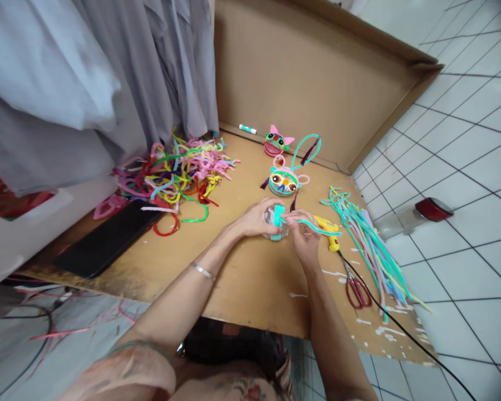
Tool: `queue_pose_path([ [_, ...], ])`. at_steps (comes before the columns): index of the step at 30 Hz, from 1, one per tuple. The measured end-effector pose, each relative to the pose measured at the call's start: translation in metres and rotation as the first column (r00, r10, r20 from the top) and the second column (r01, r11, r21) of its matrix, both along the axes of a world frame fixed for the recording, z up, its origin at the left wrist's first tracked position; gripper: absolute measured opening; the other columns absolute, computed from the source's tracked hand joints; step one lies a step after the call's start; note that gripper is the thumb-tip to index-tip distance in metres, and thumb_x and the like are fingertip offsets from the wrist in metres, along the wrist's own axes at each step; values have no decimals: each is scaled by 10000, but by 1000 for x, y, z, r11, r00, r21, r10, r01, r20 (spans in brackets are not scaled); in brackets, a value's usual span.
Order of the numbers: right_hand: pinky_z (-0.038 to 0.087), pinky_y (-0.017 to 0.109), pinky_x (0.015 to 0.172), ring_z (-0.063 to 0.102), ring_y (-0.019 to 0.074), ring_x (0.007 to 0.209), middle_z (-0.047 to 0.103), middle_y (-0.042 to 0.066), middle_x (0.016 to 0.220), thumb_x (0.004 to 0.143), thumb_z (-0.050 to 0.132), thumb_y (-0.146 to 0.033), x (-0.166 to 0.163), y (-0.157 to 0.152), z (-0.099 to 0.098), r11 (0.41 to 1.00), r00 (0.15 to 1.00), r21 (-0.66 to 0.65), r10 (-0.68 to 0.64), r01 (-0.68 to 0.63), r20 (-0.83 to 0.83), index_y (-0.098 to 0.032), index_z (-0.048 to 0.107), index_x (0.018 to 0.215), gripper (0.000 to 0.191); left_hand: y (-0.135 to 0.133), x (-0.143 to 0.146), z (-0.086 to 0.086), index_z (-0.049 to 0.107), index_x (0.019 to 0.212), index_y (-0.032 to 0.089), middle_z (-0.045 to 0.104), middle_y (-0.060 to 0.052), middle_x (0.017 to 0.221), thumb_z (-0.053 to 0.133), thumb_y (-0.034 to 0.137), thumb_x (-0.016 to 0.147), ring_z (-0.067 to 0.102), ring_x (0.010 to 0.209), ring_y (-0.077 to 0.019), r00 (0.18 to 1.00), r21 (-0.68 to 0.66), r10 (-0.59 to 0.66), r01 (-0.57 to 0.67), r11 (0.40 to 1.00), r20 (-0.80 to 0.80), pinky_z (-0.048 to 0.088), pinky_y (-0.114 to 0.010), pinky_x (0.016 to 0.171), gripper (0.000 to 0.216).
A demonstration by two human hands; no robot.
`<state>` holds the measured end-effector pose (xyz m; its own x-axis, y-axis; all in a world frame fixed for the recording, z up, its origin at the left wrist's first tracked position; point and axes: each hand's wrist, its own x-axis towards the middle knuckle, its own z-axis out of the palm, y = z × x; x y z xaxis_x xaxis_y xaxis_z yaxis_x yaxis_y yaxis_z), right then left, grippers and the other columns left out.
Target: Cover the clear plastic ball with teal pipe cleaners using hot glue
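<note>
My left hand [256, 218] is closed around a small clear round piece [270, 216], which looks like a plastic ball or cup. A turquoise pipe cleaner [320, 230] crosses its face in a band, and its loose end trails to the right. Pinched on that pipe cleaner, close beside the clear piece, is my right hand [304, 234]. A yellow glue gun [329, 227] lies just right of my right hand. Behind both hands sits a decorated round animal head [283, 182] with pink loop ears, a turquoise loop and dark tassels.
A heap of coloured pipe cleaners [179, 167] and a black phone-like slab [108, 239] lie at left. Straight pipe cleaners [371, 250], red-handled scissors [358, 292] and a black cord [401, 328] are at right. A pink-eared head [274, 142] and glue stick [247, 129] stand near the cardboard wall [300, 72].
</note>
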<state>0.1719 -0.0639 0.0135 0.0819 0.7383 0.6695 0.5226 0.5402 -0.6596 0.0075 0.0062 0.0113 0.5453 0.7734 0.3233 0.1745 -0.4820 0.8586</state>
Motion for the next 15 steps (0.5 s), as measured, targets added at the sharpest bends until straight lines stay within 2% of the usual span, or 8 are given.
queue_pose_path([
  [15,468,425,950,644,211,940,737,2,860,926,608,-328,-1,-1,1,1000,1000,-5,-13,13,-8,-285,719,812,164,-1,1,-2,529,1273,174,604,-71,1208,751,304,581,600,1019,-230,1000,-34,6,-6,999,11,494,-363,945,738],
])
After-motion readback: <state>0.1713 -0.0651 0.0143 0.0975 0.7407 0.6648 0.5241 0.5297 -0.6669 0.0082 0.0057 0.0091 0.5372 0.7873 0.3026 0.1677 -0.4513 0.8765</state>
